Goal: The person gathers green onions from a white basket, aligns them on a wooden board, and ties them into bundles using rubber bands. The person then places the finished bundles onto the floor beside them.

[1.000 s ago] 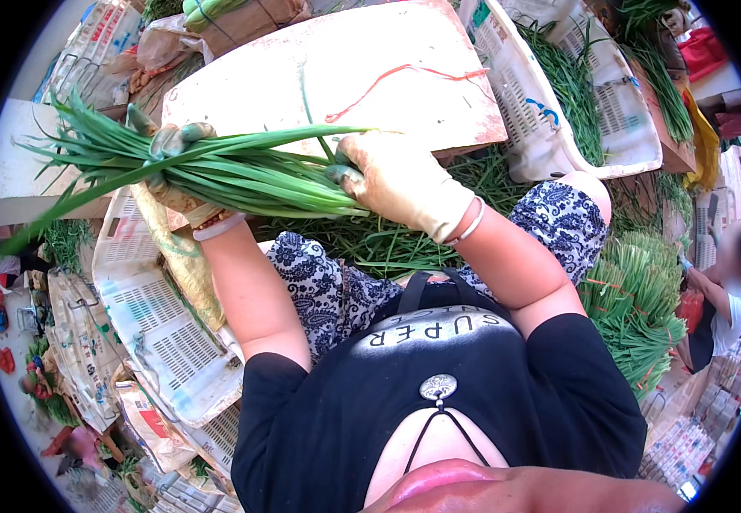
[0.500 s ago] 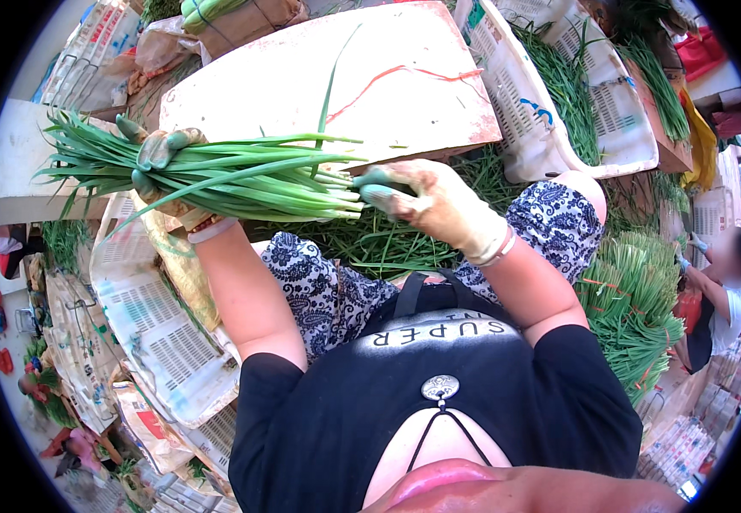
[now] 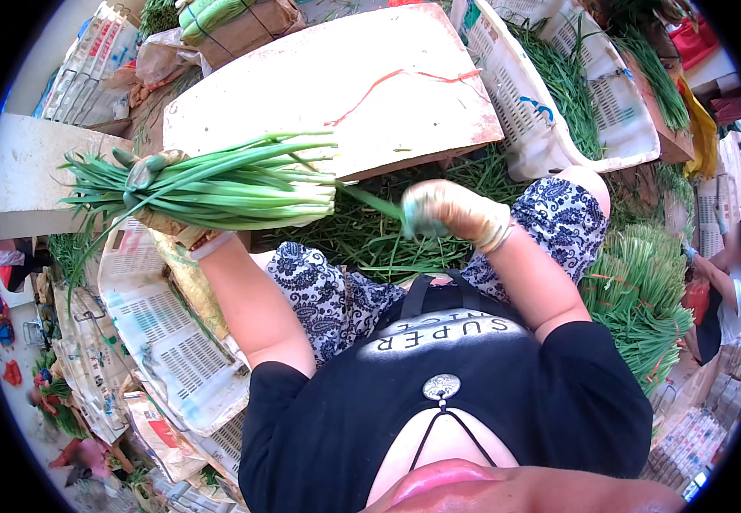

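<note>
My gloved left hand [image 3: 150,178] is wrapped round a bunch of garlic chives [image 3: 247,184] near its leafy end. The bunch lies sideways in the air, leaf tips to the left and pale cut ends to the right. My gloved right hand [image 3: 456,214] is apart from the bunch and somewhat blurred. Its fingers are closed on a loose chive leaf [image 3: 372,202] that stretches back toward the cut ends. Below both hands, loose green leaves [image 3: 388,244] lie heaped between my knees.
A pale board [image 3: 319,85] with a red tie [image 3: 388,77] on it stands in front. White plastic crates sit at the right [image 3: 516,94] and left [image 3: 152,308]. Tied chive bundles [image 3: 635,299] are stacked by my right side. Another person [image 3: 725,291] sits farther right.
My right hand has moved right and down from the cut ends, drawing a leaf out. The leaf that stood up over the board is gone from there. The bunch has shifted slightly.
</note>
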`<action>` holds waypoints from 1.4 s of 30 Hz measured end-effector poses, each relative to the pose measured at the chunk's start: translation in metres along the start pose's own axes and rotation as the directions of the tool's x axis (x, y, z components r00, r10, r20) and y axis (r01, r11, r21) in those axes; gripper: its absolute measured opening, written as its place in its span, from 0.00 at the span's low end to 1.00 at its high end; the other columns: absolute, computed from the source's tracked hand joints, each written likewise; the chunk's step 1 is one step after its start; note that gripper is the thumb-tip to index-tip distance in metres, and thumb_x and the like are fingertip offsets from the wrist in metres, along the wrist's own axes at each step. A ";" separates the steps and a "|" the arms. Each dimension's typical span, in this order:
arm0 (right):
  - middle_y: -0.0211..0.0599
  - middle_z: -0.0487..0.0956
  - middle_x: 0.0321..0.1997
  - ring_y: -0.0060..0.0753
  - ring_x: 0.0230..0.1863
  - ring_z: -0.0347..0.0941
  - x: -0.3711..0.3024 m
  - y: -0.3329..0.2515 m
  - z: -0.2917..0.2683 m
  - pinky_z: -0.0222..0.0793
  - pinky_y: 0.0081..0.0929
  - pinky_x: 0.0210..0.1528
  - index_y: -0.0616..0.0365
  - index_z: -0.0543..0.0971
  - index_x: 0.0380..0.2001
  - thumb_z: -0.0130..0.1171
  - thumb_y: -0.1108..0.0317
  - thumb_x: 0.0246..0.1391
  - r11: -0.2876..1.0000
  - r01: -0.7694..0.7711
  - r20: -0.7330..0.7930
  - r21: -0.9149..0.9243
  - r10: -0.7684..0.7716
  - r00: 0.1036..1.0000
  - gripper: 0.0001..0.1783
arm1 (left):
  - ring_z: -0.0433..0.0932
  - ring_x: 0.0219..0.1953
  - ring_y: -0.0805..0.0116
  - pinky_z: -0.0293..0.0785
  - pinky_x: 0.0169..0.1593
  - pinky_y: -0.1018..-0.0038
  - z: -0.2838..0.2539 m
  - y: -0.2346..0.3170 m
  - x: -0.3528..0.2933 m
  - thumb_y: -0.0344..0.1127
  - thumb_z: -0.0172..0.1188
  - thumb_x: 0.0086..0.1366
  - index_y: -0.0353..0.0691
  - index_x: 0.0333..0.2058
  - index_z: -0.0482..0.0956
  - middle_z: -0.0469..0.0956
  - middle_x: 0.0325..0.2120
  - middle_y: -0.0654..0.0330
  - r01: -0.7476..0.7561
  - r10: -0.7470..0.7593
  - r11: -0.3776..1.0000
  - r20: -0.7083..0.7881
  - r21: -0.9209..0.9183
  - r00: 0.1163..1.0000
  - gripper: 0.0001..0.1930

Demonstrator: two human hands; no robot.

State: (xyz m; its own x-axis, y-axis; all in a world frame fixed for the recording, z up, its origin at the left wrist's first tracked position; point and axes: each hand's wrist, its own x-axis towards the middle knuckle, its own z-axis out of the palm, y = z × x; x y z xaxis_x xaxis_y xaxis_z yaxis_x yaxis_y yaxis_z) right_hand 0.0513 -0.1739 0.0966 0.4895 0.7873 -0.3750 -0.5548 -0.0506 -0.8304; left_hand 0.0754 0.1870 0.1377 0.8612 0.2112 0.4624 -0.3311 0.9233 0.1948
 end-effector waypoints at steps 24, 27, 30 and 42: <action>0.49 0.70 0.43 0.49 0.45 0.67 -0.011 -0.021 0.010 0.63 0.37 0.47 0.58 0.65 0.49 0.59 0.49 0.41 0.219 -0.077 -0.198 -0.973 -0.610 0.767 0.35 | 0.75 0.34 0.59 0.70 0.45 0.56 -0.016 -0.006 0.016 0.38 0.55 0.53 0.40 0.31 0.76 0.77 0.30 0.57 -0.063 0.222 0.962 -0.630 0.264 0.744 0.09; 0.54 0.67 0.48 0.53 0.50 0.63 0.005 -0.078 0.028 0.60 0.40 0.51 0.61 0.62 0.51 0.61 0.49 0.38 0.023 0.017 -0.011 -1.000 -0.855 0.519 0.39 | 0.75 0.32 0.64 0.71 0.47 0.59 0.000 -0.025 0.018 0.29 0.55 0.53 0.38 0.31 0.74 0.76 0.27 0.56 -0.143 0.244 0.959 -0.454 0.244 0.857 0.06; 0.57 0.67 0.48 0.52 0.51 0.63 0.051 -0.100 0.022 0.60 0.39 0.52 0.65 0.60 0.51 0.64 0.46 0.31 -0.036 -0.049 -0.004 -0.998 -0.772 0.636 0.47 | 0.76 0.32 0.63 0.72 0.45 0.60 0.017 -0.055 0.015 0.27 0.54 0.53 0.35 0.31 0.74 0.76 0.27 0.54 -0.106 0.271 0.902 -0.358 0.419 0.894 0.06; 0.37 0.72 0.46 0.31 0.47 0.67 0.130 -0.101 0.018 0.62 0.30 0.51 0.60 0.60 0.53 0.74 0.65 0.21 0.626 0.548 0.039 -0.556 -0.638 0.769 0.50 | 0.70 0.44 0.66 0.71 0.46 0.71 0.025 -0.119 0.015 0.39 0.64 0.49 0.42 0.55 0.51 0.66 0.45 0.56 0.025 -0.056 0.830 0.039 0.557 0.998 0.38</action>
State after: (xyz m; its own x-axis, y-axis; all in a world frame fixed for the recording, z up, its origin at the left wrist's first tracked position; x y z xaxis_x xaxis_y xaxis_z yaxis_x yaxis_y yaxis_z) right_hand 0.1594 -0.0554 0.1391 0.7041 0.6616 0.2579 0.2947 0.0581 -0.9538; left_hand 0.1188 0.0721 0.1428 0.8626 0.1466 0.4842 -0.4686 0.5926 0.6552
